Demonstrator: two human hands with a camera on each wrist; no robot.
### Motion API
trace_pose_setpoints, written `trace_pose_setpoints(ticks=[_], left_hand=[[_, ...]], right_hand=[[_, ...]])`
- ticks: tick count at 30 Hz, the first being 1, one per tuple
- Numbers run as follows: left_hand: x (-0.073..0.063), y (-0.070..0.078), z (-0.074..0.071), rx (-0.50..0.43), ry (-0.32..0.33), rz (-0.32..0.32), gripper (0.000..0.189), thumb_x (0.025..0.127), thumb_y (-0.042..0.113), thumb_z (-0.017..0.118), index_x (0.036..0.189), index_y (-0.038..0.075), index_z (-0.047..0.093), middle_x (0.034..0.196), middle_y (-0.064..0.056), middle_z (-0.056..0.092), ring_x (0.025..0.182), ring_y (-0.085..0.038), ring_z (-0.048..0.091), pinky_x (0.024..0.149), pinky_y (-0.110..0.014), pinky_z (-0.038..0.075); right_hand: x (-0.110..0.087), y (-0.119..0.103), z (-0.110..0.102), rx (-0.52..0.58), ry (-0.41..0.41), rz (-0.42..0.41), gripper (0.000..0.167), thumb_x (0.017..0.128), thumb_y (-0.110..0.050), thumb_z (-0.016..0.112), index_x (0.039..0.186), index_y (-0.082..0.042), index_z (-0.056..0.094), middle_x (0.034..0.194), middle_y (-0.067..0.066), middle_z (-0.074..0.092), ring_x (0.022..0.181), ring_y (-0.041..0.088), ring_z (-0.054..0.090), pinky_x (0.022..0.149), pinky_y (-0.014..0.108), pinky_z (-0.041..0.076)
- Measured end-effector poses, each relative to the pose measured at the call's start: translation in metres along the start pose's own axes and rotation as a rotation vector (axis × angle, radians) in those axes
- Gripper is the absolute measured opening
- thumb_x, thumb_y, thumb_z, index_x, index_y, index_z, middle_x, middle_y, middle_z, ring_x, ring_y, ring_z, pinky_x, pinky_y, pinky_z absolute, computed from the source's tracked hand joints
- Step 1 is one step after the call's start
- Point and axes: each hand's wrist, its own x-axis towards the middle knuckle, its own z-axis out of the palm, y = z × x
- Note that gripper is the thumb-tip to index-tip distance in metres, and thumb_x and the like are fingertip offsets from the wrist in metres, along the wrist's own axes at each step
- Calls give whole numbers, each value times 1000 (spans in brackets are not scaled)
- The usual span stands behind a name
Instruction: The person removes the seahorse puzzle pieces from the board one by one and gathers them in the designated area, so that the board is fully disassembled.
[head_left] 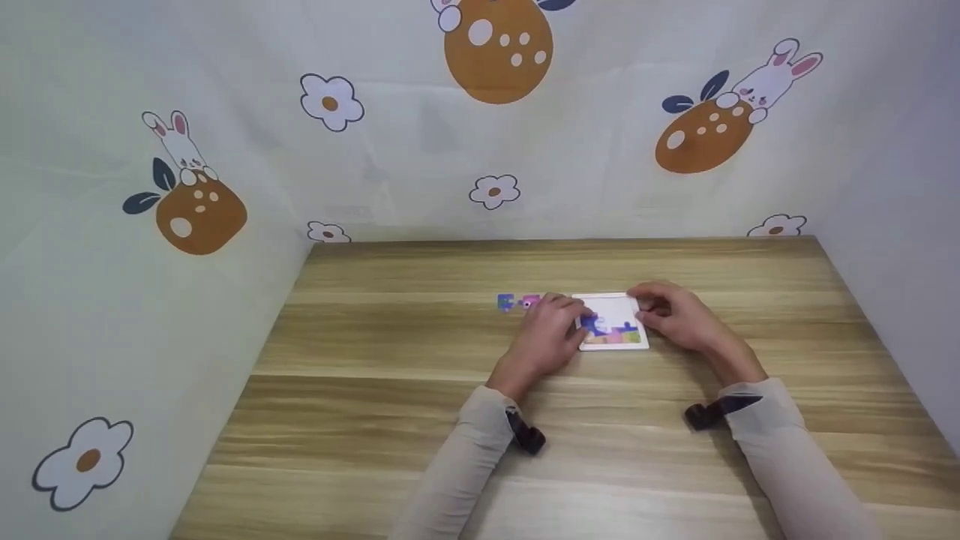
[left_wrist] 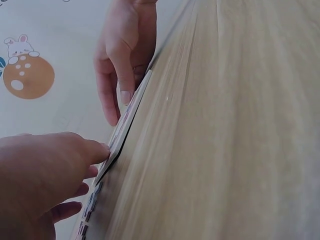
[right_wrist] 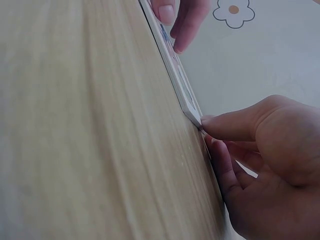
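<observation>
A small square jigsaw puzzle tray (head_left: 611, 348) with a white rim lies on the wooden table. Colourful pieces (head_left: 615, 337) fill its near part and left side, while the far right part shows bare white. My left hand (head_left: 549, 334) holds the tray's left edge, its thumb (left_wrist: 97, 151) right at the rim in the left wrist view. On the opposite side, my right hand (head_left: 679, 315) grips the right edge, with the thumb (right_wrist: 227, 125) at a corner and the other fingers curled beside it.
Left of the tray lie loose puzzle pieces, a blue one (head_left: 505, 302) and a pink one (head_left: 531, 301), the latter partly behind my left hand. A patterned cloth (head_left: 405, 165) rises behind the wooden table (head_left: 360, 405) and along both its sides.
</observation>
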Motion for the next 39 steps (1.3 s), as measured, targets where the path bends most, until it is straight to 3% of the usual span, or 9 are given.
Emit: trace_pose_setpoints(ticks=[4,11,16,21,32,39], left_hand=[[2,-1,1,-9,9,-5,28,104,28,72,130,20,78,135,2,76,135,-22,64,120,-41,47],[1,-4,0,8,33,-39,24,103,31,75,124,21,80,128,4,78,126,-20,67,114,-39,51],[3,-4,-1,6,50,-35,23,101,32,77,121,21,81,124,3,80,121,-20,68,109,-37,53],[6,-2,0,-3,54,-27,23,100,31,79,120,20,82,121,4,81,120,-20,69,110,-37,53],[8,0,2,-40,35,-26,23,101,29,77,122,20,81,123,4,81,122,-19,69,112,-38,52],[8,-1,2,-86,24,-35,25,99,26,80,123,21,80,123,2,80,119,-19,68,110,-37,52]], right_hand=[[-1,-2,0,-2,1,2,41,100,2,71,140,3,67,127,25,68,115,36,68,93,12,51],[4,-6,4,-6,-6,-4,39,101,0,71,140,1,68,126,23,69,115,34,67,98,24,55],[4,-4,5,6,18,-23,38,100,2,71,137,4,68,126,24,68,114,34,67,95,18,53],[2,1,5,16,43,-68,36,99,4,72,134,9,68,123,27,67,110,35,67,94,20,56],[-1,0,2,21,38,-34,36,99,3,72,135,5,69,122,24,69,109,31,66,92,15,53],[0,0,3,32,34,-59,37,99,3,72,135,7,68,122,26,68,109,34,67,91,19,55]])
